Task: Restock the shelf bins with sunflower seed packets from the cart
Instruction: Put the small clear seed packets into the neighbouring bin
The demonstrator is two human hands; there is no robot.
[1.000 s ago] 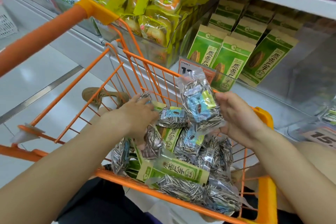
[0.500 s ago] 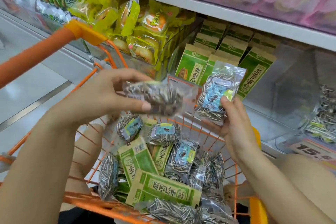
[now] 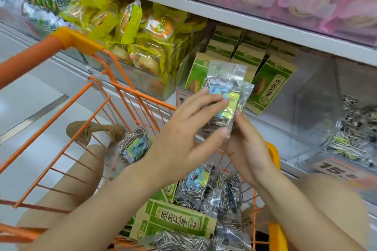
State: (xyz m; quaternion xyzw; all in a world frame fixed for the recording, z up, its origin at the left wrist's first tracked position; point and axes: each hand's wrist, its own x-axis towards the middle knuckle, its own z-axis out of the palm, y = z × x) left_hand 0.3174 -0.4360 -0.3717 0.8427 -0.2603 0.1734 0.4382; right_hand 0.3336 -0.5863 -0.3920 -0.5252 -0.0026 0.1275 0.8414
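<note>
The orange cart [image 3: 130, 96] at six o'clock holds more seed bags. Above it, the left hand [image 3: 183, 138] and right hand [image 3: 247, 144] pinch clear seed packets [image 3: 226, 96] together, fingers clamped on their lower half. They look light, crinkly and slippery; grip the sealed edges. At two o'clock sits the clear bin [image 3: 318, 108], under a white shelf [image 3: 244, 20].

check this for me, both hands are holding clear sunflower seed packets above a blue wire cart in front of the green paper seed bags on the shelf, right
Not quite: the wire cart is orange, not blue, as the head view shows. The rest stands: the left hand and right hand hold the clear sunflower seed packets above it, in front of the green paper seed bags on the shelf.
</note>
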